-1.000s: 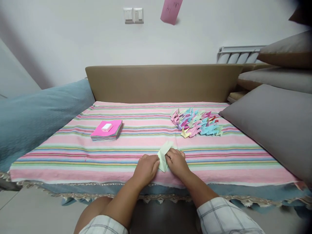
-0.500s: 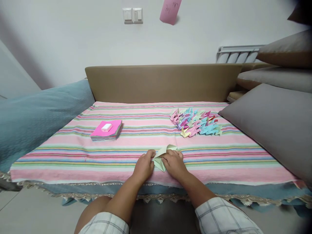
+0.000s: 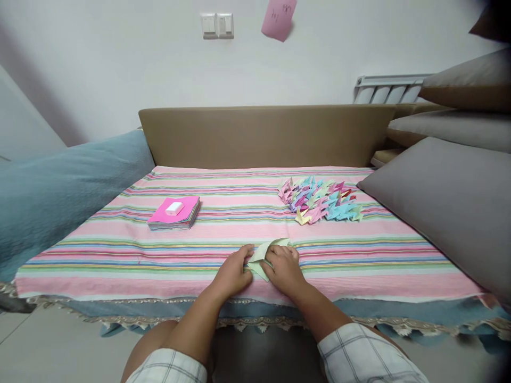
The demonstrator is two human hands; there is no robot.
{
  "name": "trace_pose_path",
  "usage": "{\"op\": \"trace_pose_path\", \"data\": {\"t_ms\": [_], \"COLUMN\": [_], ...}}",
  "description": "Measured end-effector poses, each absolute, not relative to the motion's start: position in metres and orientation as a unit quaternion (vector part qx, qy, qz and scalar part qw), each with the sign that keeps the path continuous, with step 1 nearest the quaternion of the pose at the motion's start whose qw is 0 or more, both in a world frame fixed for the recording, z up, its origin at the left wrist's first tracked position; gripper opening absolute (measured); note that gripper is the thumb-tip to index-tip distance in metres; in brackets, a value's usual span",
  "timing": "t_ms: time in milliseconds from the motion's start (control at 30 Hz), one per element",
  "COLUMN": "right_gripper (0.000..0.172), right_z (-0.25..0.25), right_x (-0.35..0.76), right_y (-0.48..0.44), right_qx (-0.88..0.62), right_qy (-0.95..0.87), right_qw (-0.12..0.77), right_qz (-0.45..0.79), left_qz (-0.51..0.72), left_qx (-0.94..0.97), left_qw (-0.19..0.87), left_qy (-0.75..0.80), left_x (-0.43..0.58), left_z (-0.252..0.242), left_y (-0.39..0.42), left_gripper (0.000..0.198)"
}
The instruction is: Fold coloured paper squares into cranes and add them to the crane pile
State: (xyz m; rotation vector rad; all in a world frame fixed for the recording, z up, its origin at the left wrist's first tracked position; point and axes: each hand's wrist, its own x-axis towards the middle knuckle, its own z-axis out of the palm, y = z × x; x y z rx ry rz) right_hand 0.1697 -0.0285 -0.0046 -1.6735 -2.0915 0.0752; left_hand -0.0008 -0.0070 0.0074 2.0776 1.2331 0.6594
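Observation:
A pale green sheet of origami paper (image 3: pixel 263 251), partly folded with one flap raised, lies on the striped cloth in front of me. My right hand (image 3: pixel 282 266) grips it from the right, fingers curled over the upper flap and thumb on the lower layer. At the paper's left corner is my left hand (image 3: pixel 235 270), its thumb and fingers apart; whether it touches the corner is hard to make out. The right part of the sheet is hidden under my right hand.
A stack of coloured paper (image 3: pixel 173 217) with a white eraser-like block (image 3: pixel 174 208) on top sits to the left. Several folded paper cranes (image 3: pixel 319 199) are grouped at the back right. Grey cushions (image 3: pixel 447 197) border the right side, a blue bolster (image 3: pixel 80 186) the left.
My left hand has loosened from the paper's left corner, its thumb and fingers spreading. My right hand has shifted slightly left over the flap, which now lies lower.

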Motion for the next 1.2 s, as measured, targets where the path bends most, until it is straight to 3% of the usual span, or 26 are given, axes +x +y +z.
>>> {"op": "trace_pose_path", "data": {"t_ms": [267, 467, 533, 633, 733, 833, 1000, 1200], "right_gripper": [0.015, 0.027, 0.042, 0.061, 0.067, 0.060, 0.031, 0.031], "right_z": [-0.003, 0.003, -0.001, -0.006, -0.007, -0.006, -0.003, -0.001], "right_x": [0.172, 0.195, 0.201, 0.204, 0.202, 0.200, 0.198, 0.196], "right_y": [-0.029, -0.017, -0.010, -0.002, -0.001, -0.004, -0.008, -0.013], "right_qx": [-0.601, -0.636, -0.634, -0.590, -0.571, -0.566, -0.538, -0.533], "right_qy": [-0.755, -0.612, -0.547, -0.491, -0.475, -0.477, -0.541, -0.602], "right_qw": [0.258, 0.462, 0.519, 0.531, 0.521, 0.519, 0.479, 0.443], "right_qz": [0.047, 0.086, 0.171, 0.361, 0.420, 0.427, 0.434, 0.396], "left_qz": [0.259, 0.255, 0.255, 0.257, 0.259, 0.245, 0.219, 0.213], "left_qx": [0.771, 0.762, 0.757, 0.752, 0.743, 0.747, 0.756, 0.752], "left_qw": [0.240, 0.250, 0.258, 0.263, 0.268, 0.250, 0.198, 0.169], "left_qy": [0.530, 0.540, 0.543, 0.548, 0.556, 0.565, 0.584, 0.600], "left_x": [0.009, 0.009, 0.009, 0.009, 0.010, 0.012, 0.016, 0.019], "left_z": [0.001, 0.001, 0.001, 0.000, 0.002, 0.008, 0.016, 0.013], "left_y": [-0.004, -0.001, -0.001, -0.001, -0.002, -0.005, -0.008, -0.006], "left_gripper": [0.048, 0.052, 0.054, 0.054, 0.056, 0.051, 0.037, 0.041]}}
